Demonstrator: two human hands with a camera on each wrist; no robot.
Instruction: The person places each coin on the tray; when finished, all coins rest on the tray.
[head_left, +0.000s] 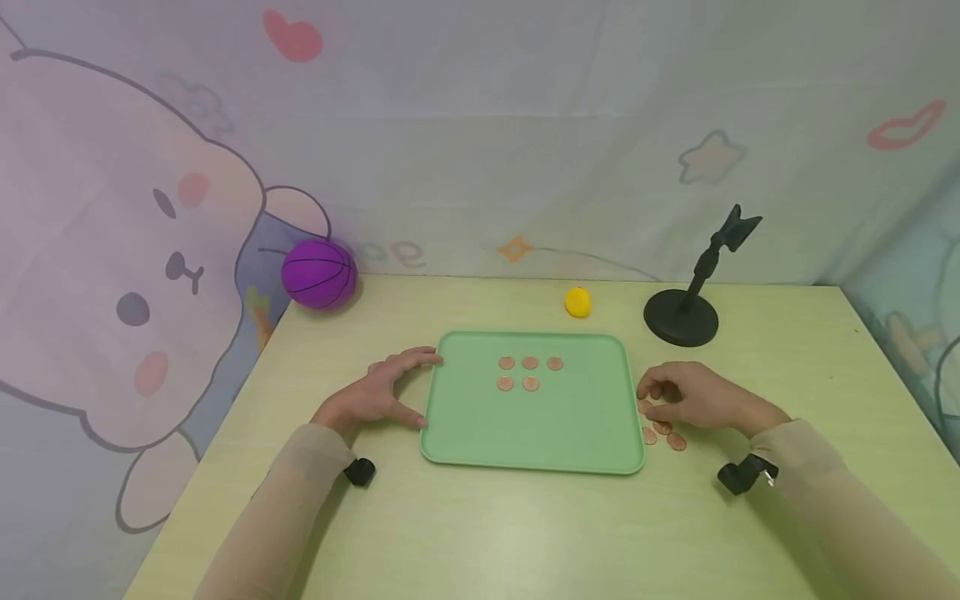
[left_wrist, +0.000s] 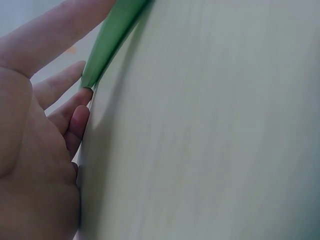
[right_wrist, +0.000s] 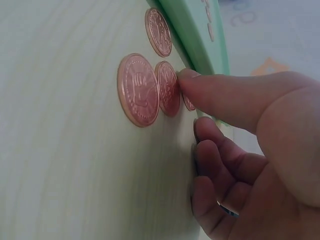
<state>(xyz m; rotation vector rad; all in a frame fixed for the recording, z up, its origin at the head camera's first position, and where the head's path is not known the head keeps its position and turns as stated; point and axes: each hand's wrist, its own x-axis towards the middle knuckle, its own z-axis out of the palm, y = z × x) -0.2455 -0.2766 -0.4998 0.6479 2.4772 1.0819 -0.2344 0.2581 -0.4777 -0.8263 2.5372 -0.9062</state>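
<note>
A purple ball [head_left: 318, 277], yellow object [head_left: 577, 302] and black stand [head_left: 681, 320] sit toward the back of the table [head_left: 510, 533], before a printed backdrop [head_left: 480, 167].

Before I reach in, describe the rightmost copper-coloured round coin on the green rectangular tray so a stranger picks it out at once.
On the pale wood-look table, find the green rectangular tray bearing two rows of round copper-coloured coins. The rightmost coin ends the three-coin far row, and unlike its neighbours has no partner in the near row.

Head view looks forward and down; both wrist views, close, share the tray [head_left: 525, 433]
</note>
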